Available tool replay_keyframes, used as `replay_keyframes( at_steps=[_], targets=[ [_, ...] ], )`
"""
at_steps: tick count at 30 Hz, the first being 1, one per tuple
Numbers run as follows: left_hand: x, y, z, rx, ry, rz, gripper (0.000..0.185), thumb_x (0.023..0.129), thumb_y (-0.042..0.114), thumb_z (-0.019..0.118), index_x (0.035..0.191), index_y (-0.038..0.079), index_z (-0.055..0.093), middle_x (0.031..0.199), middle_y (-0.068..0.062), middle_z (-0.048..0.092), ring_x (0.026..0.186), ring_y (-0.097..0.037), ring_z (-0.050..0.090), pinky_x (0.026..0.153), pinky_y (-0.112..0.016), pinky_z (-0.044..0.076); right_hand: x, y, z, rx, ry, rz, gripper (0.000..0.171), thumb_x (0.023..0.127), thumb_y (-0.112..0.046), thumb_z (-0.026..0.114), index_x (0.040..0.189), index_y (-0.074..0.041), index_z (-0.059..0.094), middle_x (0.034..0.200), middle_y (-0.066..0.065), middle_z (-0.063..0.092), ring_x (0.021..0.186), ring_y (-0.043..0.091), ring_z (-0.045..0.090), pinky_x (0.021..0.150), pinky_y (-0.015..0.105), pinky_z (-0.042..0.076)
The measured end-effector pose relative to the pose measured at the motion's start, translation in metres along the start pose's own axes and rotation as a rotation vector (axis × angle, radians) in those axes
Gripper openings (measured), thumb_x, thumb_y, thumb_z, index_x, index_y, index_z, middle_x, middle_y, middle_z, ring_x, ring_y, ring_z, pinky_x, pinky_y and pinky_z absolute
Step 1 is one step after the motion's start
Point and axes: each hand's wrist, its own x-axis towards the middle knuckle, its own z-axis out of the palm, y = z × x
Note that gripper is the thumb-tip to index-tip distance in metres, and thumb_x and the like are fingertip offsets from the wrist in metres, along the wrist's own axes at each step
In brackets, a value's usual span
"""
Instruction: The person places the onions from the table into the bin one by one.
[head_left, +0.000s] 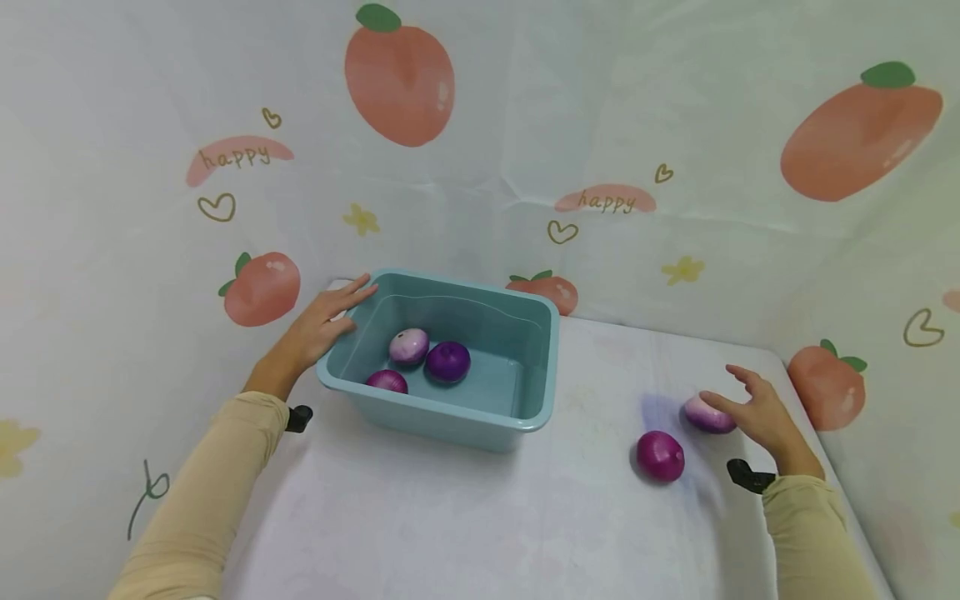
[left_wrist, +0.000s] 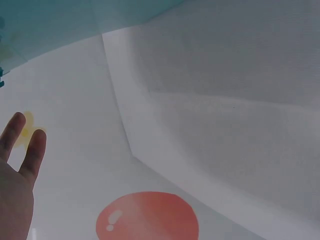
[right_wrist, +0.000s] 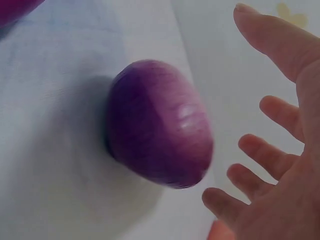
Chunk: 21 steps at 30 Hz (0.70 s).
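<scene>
My left hand (head_left: 317, 327) rests at the left rim of a blue-green plastic tub (head_left: 442, 425), its fingers extended. Inside the tub lie a pale purple onion (head_left: 409, 346), a dark purple onion (head_left: 447, 362) and a reddish-purple onion (head_left: 387, 382). On the right, my right hand (head_left: 765, 417) hovers beside a purple-and-white onion (head_left: 708, 414) on the table, thumb and fingers spread. The right wrist view shows that onion (right_wrist: 160, 125) apart from the fingers. A magenta onion (head_left: 660, 457) sits just nearer to me.
The white-covered table (head_left: 420, 525) ends at a right edge close to my right arm. Behind it hangs a white cloth backdrop (head_left: 480, 167) printed with peaches, hearts and flowers. A bluish stain (head_left: 660, 410) marks the tabletop near the two loose onions.
</scene>
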Motion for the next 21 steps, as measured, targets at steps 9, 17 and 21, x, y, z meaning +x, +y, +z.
replay_keyframes(
  at_steps=[9, 17, 21],
  targets=[
    [0.002, -0.001, 0.002, -0.010, -0.003, -0.006, 0.064, 0.094, 0.014, 0.041, 0.157, 0.028, 0.041, 0.171, 0.004, 0.025, 0.157, -0.042, 0.021, 0.117, -0.073, 0.023, 0.004, 0.018, 0.028, -0.001, -0.073, 0.056, 0.092, 0.097, -0.043, 0.061, 0.154, 0.015, 0.018, 0.150, 0.048, 0.028, 0.136, 0.060, 0.037, 0.111, 0.070, 0.033],
    [0.000, 0.002, -0.001, -0.010, -0.006, 0.005, 0.064, 0.094, 0.013, 0.041, 0.157, 0.025, 0.041, 0.171, -0.001, 0.026, 0.156, -0.044, 0.022, 0.116, -0.074, 0.025, 0.004, 0.024, 0.038, 0.048, -0.070, 0.149, 0.097, 0.098, -0.052, 0.056, 0.157, 0.010, 0.012, 0.154, 0.044, 0.021, 0.136, 0.057, 0.032, 0.113, 0.069, 0.029],
    [0.000, 0.000, 0.000, -0.006, -0.004, 0.004, 0.064, 0.095, 0.014, 0.041, 0.157, 0.026, 0.041, 0.171, 0.000, 0.026, 0.156, -0.045, 0.022, 0.115, -0.074, 0.025, 0.005, 0.025, 0.039, 0.080, -0.070, 0.159, 0.097, 0.098, -0.052, 0.056, 0.158, 0.009, 0.011, 0.155, 0.043, 0.020, 0.137, 0.056, 0.031, 0.114, 0.068, 0.028]
  ],
)
